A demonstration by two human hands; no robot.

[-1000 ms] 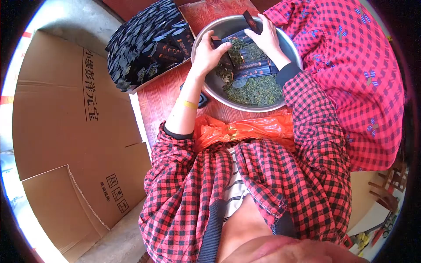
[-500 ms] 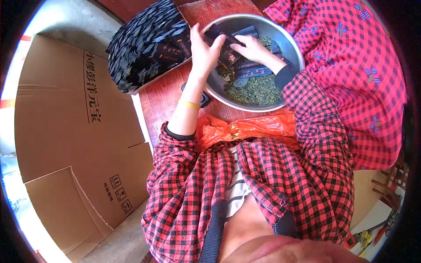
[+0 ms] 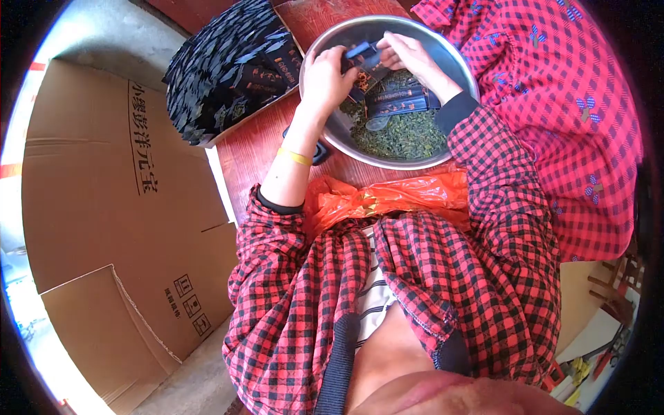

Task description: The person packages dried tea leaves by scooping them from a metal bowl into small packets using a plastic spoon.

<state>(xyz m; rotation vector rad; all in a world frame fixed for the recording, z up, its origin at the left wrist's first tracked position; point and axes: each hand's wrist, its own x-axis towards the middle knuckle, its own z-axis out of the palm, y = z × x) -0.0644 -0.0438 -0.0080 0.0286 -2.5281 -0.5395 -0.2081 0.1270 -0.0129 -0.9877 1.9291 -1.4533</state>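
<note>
My left hand (image 3: 330, 77) is closed on a small black packet (image 3: 361, 50), held over a metal basin (image 3: 330, 131). Beside the packet's right end, my right hand (image 3: 417, 61) has its fingers stretched out and apart; whether they touch it is blurred. Dried green leaves (image 3: 404, 138) fill the bottom of the basin. Several black printed packets (image 3: 398, 100) lie on the leaves, and a clear plastic scoop (image 3: 378, 124) rests at their near edge.
Left of the basin, a box packed with many black packets (image 3: 228, 59) stands on the red wooden table (image 3: 238, 162). An orange plastic bag (image 3: 387, 197) lies in front. A large cardboard box (image 3: 104, 187) stands at left; red checked cloth (image 3: 553, 124) hangs at right.
The packet has been lifted and turned in my left hand. My right hand has moved up and its fingers have come off the packet's middle.
</note>
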